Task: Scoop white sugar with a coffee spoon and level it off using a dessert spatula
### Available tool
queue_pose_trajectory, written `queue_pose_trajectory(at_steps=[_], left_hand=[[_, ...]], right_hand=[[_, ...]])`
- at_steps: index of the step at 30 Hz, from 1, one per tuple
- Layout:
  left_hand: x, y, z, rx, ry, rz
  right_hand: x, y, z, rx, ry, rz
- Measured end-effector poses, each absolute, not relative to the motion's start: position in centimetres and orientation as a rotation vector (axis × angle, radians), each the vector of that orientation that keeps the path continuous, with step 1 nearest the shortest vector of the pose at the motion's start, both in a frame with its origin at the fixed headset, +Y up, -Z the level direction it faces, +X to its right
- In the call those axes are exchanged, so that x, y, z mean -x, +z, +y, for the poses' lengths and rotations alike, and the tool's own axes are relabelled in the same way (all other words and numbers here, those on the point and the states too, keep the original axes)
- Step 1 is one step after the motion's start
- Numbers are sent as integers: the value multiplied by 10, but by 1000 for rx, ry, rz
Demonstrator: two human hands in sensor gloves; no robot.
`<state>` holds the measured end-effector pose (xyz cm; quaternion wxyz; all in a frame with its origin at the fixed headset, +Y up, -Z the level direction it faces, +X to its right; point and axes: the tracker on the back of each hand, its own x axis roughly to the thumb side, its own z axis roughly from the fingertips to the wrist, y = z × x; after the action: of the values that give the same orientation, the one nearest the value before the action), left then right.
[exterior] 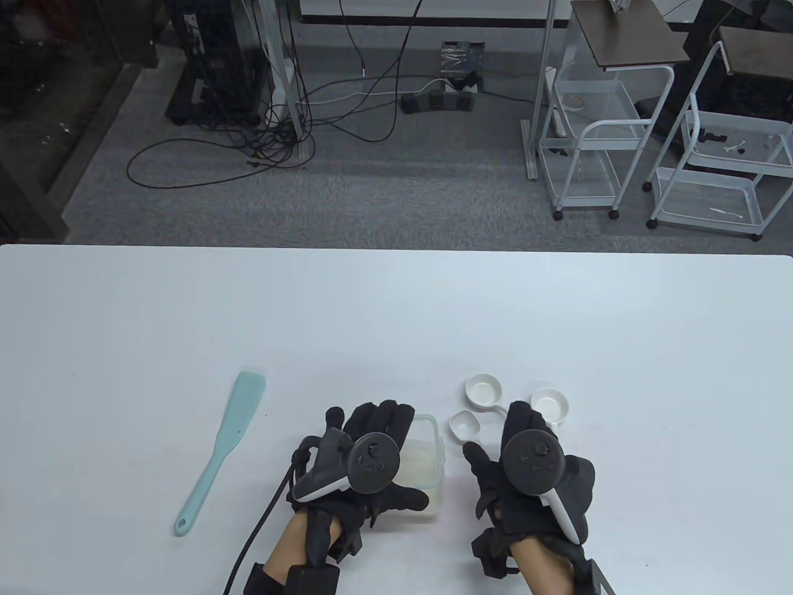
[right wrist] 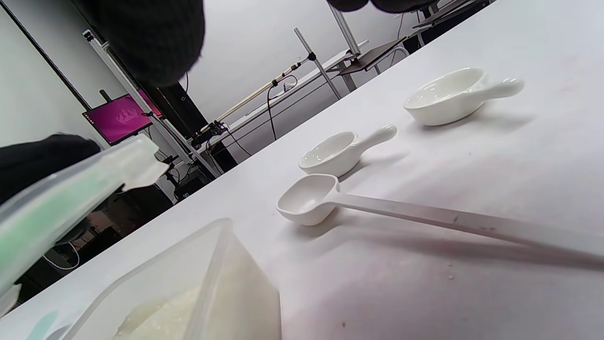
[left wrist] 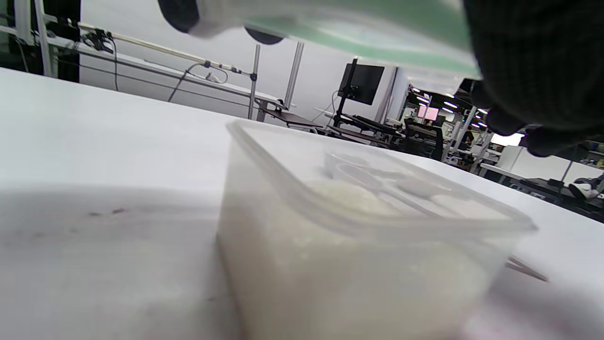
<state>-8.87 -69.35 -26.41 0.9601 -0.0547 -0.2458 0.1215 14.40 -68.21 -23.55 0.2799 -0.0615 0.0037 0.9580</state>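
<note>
A clear plastic container (exterior: 433,462) of white sugar (left wrist: 344,193) stands near the front of the table. My left hand (exterior: 387,455) is over it and grips its green-rimmed lid (left wrist: 358,33), held tilted just above the open container. The white coffee spoon (exterior: 463,425) lies on the table to the container's right, its long handle running under my right hand (exterior: 495,434). In the right wrist view the spoon (right wrist: 311,198) lies flat and untouched, with the fingers (right wrist: 151,38) above it. The mint dessert spatula (exterior: 220,449) lies to the far left of the container.
Two white ceramic scoops (exterior: 483,390) (exterior: 550,404) lie just beyond the spoon; they also show in the right wrist view (right wrist: 330,153) (right wrist: 448,97). A black cable (exterior: 260,527) trails from my left wrist. The white table (exterior: 396,310) stretches far beyond the objects.
</note>
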Motion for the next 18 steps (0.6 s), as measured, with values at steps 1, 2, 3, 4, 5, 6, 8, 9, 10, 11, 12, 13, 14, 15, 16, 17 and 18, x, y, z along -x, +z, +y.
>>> queue_pose_trajectory(at_steps=[1,2,3,4,5,6,8,9,10,11,12,13,14,15,16,17,18], left_hand=[[92,-265,-691,94,228,-459],[96,-265,-689,71,213,-421],[101,-266,-687,45,206,-398],[109,-268,-684,17,204,-346],[116,-269,-682,6,205,-311],[126,-272,-680,-5,211,-274],[149,-276,-679,-18,249,-203],[156,-278,-680,-16,257,-184],[164,-279,-681,-8,267,-152],[173,-281,-683,1,273,-123],[184,-283,-685,8,281,-91],[193,-285,-687,16,290,-60],[199,-286,-688,20,302,-40],[204,-287,-690,29,319,-29],[208,-288,-692,40,333,-20],[211,-288,-694,44,342,-8],[213,-288,-695,42,343,0]], right_hand=[[-144,-235,-682,164,2568,10],[-144,-235,-682,163,2565,12],[-145,-235,-681,164,2564,13],[-145,-235,-681,165,2564,12],[-145,-235,-681,166,2563,13],[-145,-235,-681,167,2562,15],[-146,-235,-681,169,2563,17],[-146,-235,-681,169,2563,18],[-146,-235,-681,171,2563,20],[-146,-235,-681,173,2564,23],[-146,-235,-681,174,2565,25],[-146,-234,-681,175,2567,27],[-146,-234,-681,176,2567,27],[-146,-234,-681,177,2567,26],[-146,-235,-681,177,2564,26],[-146,-235,-681,177,2562,25],[-146,-235,-681,175,2562,24]])
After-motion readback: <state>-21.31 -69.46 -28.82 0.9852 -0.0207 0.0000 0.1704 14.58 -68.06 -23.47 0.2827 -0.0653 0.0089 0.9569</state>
